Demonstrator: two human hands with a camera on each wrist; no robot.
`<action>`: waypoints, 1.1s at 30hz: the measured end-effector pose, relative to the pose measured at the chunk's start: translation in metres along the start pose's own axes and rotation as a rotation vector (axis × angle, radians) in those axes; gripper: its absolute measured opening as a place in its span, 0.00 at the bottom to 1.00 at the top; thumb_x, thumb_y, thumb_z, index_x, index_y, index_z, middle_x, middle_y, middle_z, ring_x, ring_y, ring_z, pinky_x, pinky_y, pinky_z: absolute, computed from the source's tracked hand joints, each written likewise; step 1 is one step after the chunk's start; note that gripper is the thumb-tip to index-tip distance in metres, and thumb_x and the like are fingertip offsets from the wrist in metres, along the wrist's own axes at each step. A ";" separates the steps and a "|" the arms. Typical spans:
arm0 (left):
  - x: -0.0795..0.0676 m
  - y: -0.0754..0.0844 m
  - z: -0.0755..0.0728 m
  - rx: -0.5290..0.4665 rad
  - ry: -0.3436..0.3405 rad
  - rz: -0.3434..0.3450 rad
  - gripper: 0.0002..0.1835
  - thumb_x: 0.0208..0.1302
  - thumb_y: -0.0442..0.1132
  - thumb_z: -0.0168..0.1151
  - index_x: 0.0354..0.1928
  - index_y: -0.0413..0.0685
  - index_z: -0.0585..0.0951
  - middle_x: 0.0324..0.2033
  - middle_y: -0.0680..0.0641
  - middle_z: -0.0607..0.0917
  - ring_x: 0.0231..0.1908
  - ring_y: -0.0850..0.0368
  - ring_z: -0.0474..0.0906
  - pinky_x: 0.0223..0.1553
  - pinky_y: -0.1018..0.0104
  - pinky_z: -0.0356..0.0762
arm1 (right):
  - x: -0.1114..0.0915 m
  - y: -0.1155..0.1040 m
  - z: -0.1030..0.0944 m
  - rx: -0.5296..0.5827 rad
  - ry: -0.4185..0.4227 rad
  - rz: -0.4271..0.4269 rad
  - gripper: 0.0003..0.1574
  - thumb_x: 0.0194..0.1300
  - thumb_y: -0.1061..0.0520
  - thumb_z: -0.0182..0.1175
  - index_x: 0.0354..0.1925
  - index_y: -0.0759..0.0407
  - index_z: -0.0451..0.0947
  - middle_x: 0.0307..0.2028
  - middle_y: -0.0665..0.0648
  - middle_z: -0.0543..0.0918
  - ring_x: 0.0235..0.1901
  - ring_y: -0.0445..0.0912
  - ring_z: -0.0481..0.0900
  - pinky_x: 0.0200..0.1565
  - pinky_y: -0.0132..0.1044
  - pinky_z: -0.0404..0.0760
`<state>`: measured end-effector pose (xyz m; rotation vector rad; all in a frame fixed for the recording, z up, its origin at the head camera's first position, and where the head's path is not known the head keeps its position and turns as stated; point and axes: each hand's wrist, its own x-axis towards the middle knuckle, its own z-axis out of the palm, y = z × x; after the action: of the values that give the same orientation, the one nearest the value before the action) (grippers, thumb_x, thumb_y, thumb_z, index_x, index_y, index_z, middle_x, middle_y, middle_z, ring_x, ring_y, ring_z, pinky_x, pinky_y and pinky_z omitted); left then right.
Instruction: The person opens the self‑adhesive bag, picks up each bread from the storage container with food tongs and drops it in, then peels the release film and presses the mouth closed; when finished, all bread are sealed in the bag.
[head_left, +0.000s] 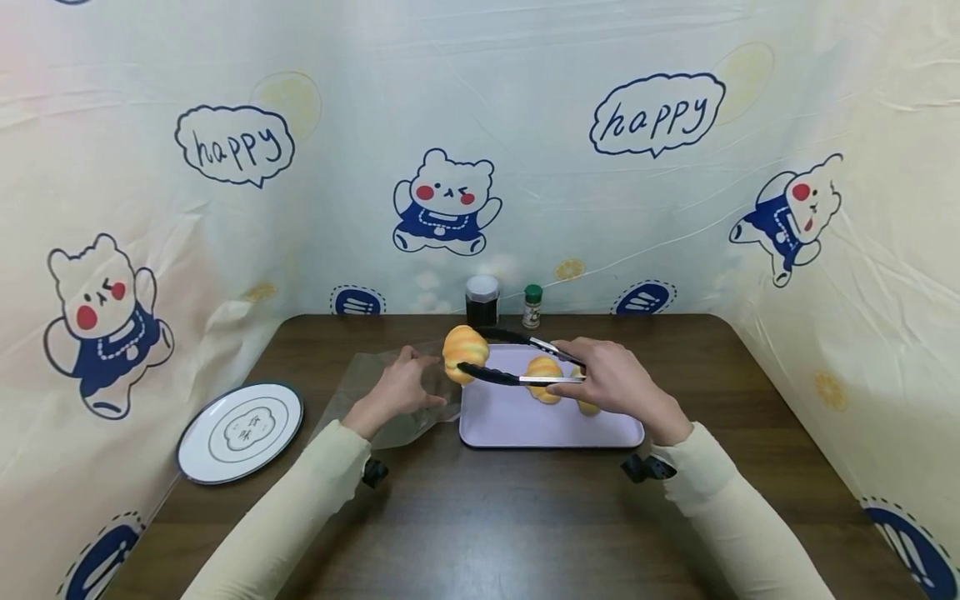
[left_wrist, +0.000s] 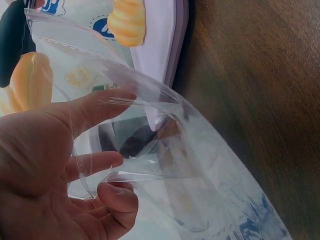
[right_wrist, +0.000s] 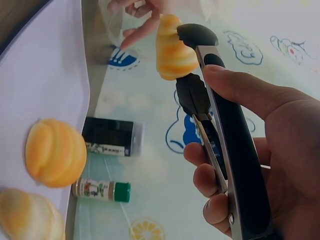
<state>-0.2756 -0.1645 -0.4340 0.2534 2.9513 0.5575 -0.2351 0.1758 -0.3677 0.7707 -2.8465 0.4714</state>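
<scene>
A lilac tray [head_left: 525,425]. To its left, a clear plastic bag [head_left: 401,431], its mouth propped by the left hand [head_left: 397,385], fingers spread. Kitchen tongs [right_wrist: 233,140], in the right hand's [head_left: 621,379] curled fingers, clamp a ridged bread roll [head_left: 462,346] beside the left hand. A loosened squeeze might drop it; a sagging bag mouth might snag it.

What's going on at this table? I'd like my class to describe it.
A person's right hand grips a pair of tongs that hold up a bread roll. Their left hand is at the mouth of a clear plastic bag, fingers spread. The roll is near the bag but not inside it. Two more rolls lie on the lilac tray, and a white plate sits off to the left.
</scene>
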 end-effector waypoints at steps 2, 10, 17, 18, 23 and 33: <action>0.000 -0.001 0.000 0.003 0.008 0.010 0.45 0.52 0.51 0.78 0.71 0.45 0.71 0.59 0.34 0.69 0.35 0.48 0.79 0.37 0.54 0.83 | 0.002 -0.004 0.001 0.001 -0.003 -0.020 0.45 0.55 0.32 0.71 0.63 0.55 0.77 0.51 0.56 0.87 0.41 0.47 0.83 0.43 0.47 0.83; 0.000 -0.005 0.000 0.011 0.046 0.067 0.41 0.49 0.51 0.79 0.63 0.40 0.76 0.56 0.34 0.72 0.39 0.42 0.80 0.42 0.48 0.83 | 0.007 -0.012 0.007 -0.010 -0.040 -0.066 0.45 0.55 0.33 0.71 0.65 0.53 0.76 0.52 0.54 0.86 0.40 0.45 0.80 0.43 0.42 0.80; 0.000 -0.004 0.000 0.027 0.029 0.061 0.40 0.48 0.49 0.79 0.63 0.41 0.76 0.59 0.35 0.72 0.46 0.40 0.80 0.48 0.46 0.82 | 0.009 -0.012 0.012 -0.045 -0.070 -0.076 0.44 0.56 0.33 0.69 0.64 0.53 0.77 0.57 0.55 0.85 0.47 0.47 0.83 0.49 0.47 0.82; 0.000 -0.004 -0.001 0.033 0.026 0.063 0.41 0.49 0.50 0.79 0.64 0.42 0.76 0.59 0.35 0.72 0.48 0.40 0.80 0.49 0.46 0.82 | 0.009 -0.011 0.013 -0.052 -0.070 -0.079 0.44 0.56 0.33 0.69 0.64 0.53 0.77 0.56 0.55 0.85 0.48 0.47 0.83 0.49 0.48 0.82; -0.001 -0.002 -0.003 0.044 0.025 0.094 0.45 0.48 0.52 0.80 0.68 0.43 0.73 0.58 0.37 0.75 0.46 0.44 0.80 0.47 0.48 0.83 | 0.010 -0.008 0.016 -0.077 -0.065 -0.077 0.43 0.56 0.34 0.70 0.63 0.53 0.78 0.55 0.54 0.85 0.49 0.47 0.83 0.50 0.48 0.82; -0.006 0.005 -0.011 0.042 -0.037 0.118 0.49 0.52 0.40 0.76 0.75 0.45 0.62 0.71 0.34 0.68 0.70 0.35 0.64 0.62 0.35 0.71 | 0.011 -0.006 0.019 -0.099 -0.091 -0.037 0.44 0.56 0.33 0.70 0.64 0.53 0.77 0.56 0.55 0.85 0.48 0.47 0.83 0.49 0.47 0.82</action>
<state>-0.2702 -0.1649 -0.4216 0.4399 2.9285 0.4997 -0.2430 0.1594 -0.3816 0.8454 -2.9075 0.2955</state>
